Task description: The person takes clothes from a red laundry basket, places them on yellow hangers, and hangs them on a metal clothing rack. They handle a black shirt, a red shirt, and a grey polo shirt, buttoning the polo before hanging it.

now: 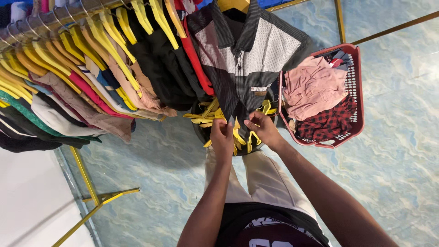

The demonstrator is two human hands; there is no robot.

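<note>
We hold the hem of a short-sleeved collared shirt (244, 59), panelled in dark grey and pale dotted fabric, as it hangs from a yellow hanger (233, 4) at the end of a crowded rail. Its button placket runs straight down the front, and the lower edge sits pinched between our fingertips.

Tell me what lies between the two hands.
Head view: the grey shirt's dark front hem hangs between left hand and right hand, both pinching it.

A pale blue marbled floor (402, 151) carries a red laundry basket (357, 98) at right, a dark tub of yellow hangers (206, 115) beside it, and the yellow rack legs (93, 197) near left.
</note>
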